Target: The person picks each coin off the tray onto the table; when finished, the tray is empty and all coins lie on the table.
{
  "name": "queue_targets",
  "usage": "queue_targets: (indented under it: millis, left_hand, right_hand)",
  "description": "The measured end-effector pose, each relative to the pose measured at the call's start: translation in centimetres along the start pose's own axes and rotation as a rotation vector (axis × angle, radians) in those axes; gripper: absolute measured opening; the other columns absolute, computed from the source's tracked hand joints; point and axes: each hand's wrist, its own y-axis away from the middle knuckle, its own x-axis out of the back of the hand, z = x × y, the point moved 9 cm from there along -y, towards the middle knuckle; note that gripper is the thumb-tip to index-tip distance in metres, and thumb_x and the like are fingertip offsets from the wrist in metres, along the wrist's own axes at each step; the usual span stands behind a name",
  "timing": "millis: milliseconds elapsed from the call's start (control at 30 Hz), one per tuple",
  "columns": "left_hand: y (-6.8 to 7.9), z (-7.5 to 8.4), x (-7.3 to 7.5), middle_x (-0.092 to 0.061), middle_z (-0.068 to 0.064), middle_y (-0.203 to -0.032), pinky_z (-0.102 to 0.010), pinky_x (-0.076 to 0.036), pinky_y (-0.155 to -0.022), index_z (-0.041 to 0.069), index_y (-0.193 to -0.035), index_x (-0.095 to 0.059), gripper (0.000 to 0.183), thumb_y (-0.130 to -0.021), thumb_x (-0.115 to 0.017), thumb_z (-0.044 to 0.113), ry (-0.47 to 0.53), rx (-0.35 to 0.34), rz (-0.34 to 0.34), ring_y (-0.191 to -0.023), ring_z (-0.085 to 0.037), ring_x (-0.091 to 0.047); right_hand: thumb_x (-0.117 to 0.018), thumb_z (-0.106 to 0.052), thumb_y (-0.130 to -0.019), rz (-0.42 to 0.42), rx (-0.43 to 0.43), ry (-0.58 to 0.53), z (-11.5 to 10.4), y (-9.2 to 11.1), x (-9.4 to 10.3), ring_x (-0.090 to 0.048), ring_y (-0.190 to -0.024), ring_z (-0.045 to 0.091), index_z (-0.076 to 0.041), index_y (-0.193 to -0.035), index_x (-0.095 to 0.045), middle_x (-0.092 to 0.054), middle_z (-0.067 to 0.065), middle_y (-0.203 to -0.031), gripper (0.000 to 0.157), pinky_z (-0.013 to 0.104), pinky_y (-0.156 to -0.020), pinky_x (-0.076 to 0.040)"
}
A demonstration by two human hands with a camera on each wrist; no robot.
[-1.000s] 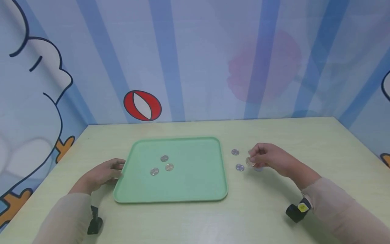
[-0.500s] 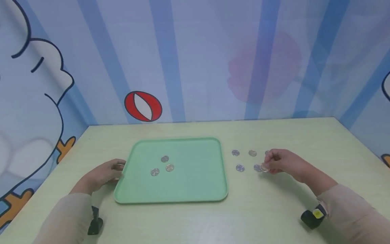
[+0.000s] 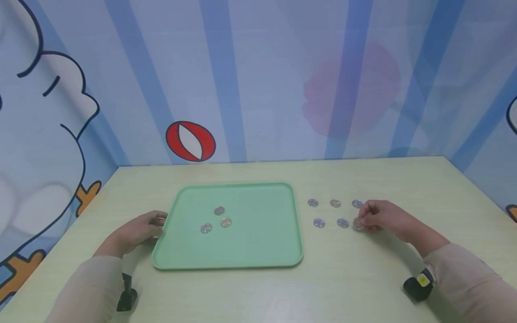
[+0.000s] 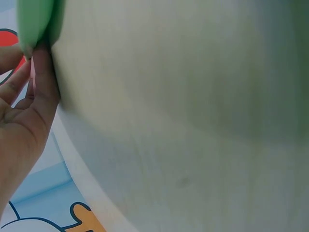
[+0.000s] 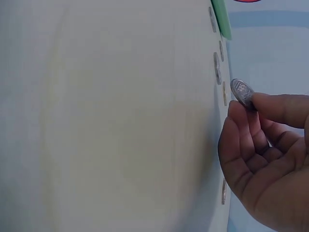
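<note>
"Where's the green tray (image 3: pixel 258 244) in the head view?"
"Just left of centre; the left hand (image 3: pixel 137 229) touches it, pinching or not I can't tell."
"The right hand (image 3: pixel 381 217)?"
"Right of centre, pinching a silvery coin (image 5: pixel 241 92) near its edge; a loosened pinch could drop it."

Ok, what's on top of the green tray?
Three silvery coins lie on the green tray, none touching another. The tray hides the tabletop beneath it, so nothing under there can be seen.
</note>
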Motion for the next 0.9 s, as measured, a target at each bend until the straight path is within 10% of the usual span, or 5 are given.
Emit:
queue_targets:
  millis: [900]
  left_hand:
    - [0.2,0.2,-0.1,-0.032,-0.025,-0.127,-0.049,-0.035,-0.090,-0.002,-0.130,-0.025,0.053,-0.083,-0.046,0.007,-0.013,-0.001,-0.006,-0.112,-0.036,-0.037]
  right_hand:
    - [-0.052,-0.001,-0.076,0.029,-0.080,0.236,1.4,-0.8,1.3,-0.044,-0.064,0.017,0.004,-0.087,-0.049,-0.050,0.006,-0.075,0.012,0.028,-0.055,-0.042]
